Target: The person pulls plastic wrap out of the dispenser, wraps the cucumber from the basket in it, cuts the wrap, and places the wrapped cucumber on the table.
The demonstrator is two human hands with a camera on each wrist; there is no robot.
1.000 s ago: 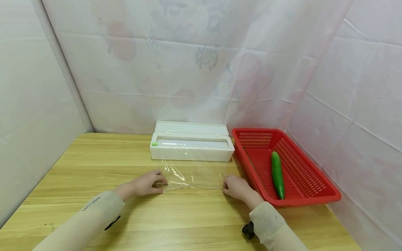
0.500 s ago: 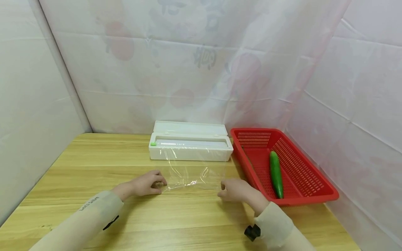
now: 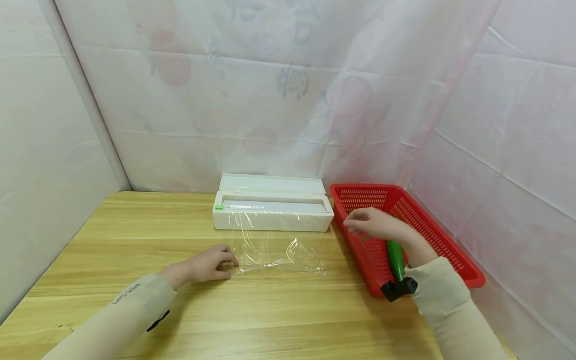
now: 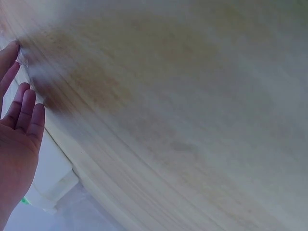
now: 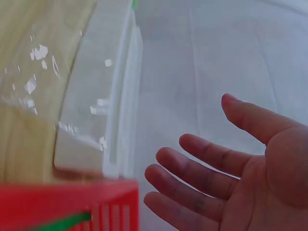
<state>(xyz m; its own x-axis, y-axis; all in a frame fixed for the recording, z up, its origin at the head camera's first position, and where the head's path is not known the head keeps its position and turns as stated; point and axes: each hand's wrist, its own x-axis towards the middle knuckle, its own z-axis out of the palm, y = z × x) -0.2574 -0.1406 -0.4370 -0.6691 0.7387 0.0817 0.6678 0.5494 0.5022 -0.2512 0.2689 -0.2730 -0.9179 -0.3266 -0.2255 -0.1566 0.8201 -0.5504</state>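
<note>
A sheet of clear cling film stretches from the white cling film box toward the front of the table. My left hand pinches the film's front left corner, its fingertips low over the wood; in the left wrist view, that hand has a bit of film at its fingertips. My right hand is over the left wall of the red basket, its fingers holding nothing. In the right wrist view, this hand has its fingers spread and relaxed. A green cucumber lies in the basket, partly hidden by my right arm.
The box's lid stands raised at the back, and a green slider sits at its left end. In the right wrist view, something long and green shows inside the basket. Pale fabric walls surround the wooden table.
My right hand has let go of the film's right corner and moved up and right, over the basket. The film's right side now lies loose. My left hand has stayed in place.
</note>
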